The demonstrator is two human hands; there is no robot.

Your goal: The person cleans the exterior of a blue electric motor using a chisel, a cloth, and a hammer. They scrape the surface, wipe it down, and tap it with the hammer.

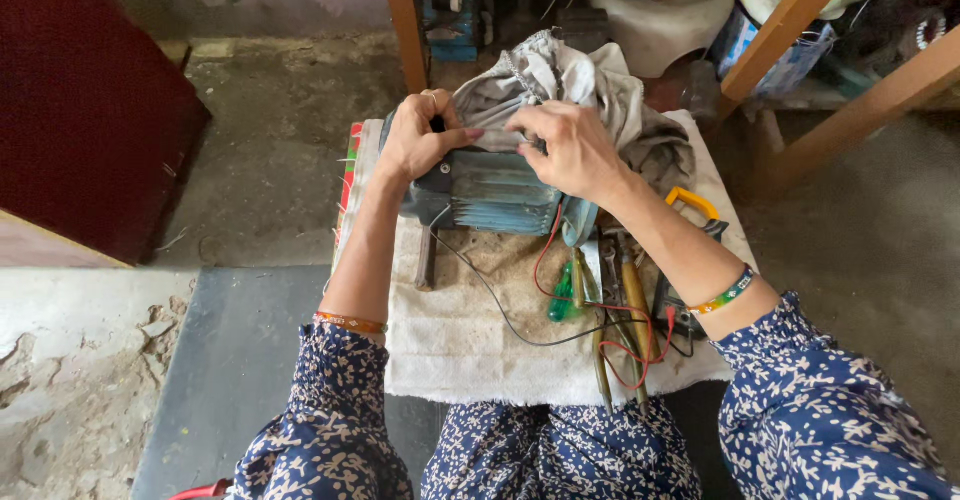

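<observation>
A blue-green ribbed electric motor (495,192) lies on a dirty white cloth (470,345) in front of my knees. My left hand (422,140) grips the motor's upper left end, fingers curled over its edge. My right hand (568,148) presses a crumpled grey-white rag (570,75) against the top of the motor's body. Red and black wires (545,260) run from the motor toward the tools.
To the right of the motor lie several hand tools: a green-handled screwdriver (563,295), wooden-handled tools (634,300) and a yellow-handled tool (692,200). A wooden-handled tool (426,258) sticks out under the motor's left side. Wooden legs (405,20) and cluttered containers stand behind.
</observation>
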